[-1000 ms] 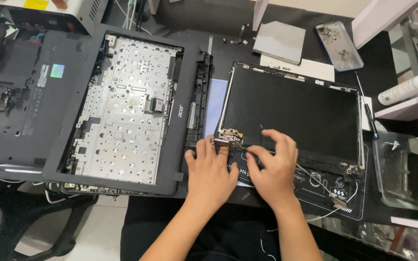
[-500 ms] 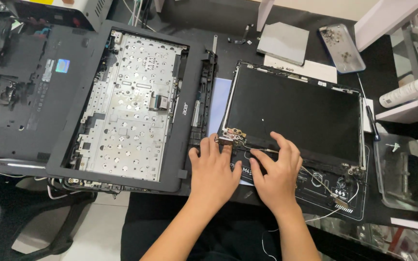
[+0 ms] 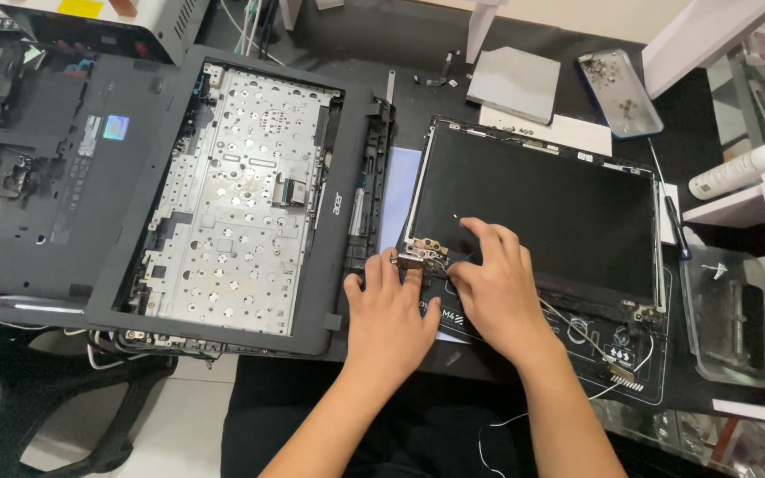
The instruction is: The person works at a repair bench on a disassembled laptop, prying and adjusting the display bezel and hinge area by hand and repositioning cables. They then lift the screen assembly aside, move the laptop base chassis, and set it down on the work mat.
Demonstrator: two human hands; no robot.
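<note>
Left hand (image 3: 389, 312): flat, fingers spread and gripping nothing, tips pressing the metal hinge (image 3: 420, 257) at the screen panel's 8 o'clock corner.
Right hand (image 3: 495, 285): touching the left at 3 o'clock, fingers loosely curled, empty, tips on the screen panel (image 3: 537, 212).
Keyboard frame (image 3: 241, 199): upside down, at 9 o'clock.
Grey drive (image 3: 513, 84): at 12 o'clock on the surface (image 3: 418, 35).

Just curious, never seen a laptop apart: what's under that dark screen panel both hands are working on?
The screen panel lies on a black work mat with white markings; thin wires trail out at its lower edge. What lies beneath its middle is covered. The left hand and right hand hide the hinge corner.
</note>
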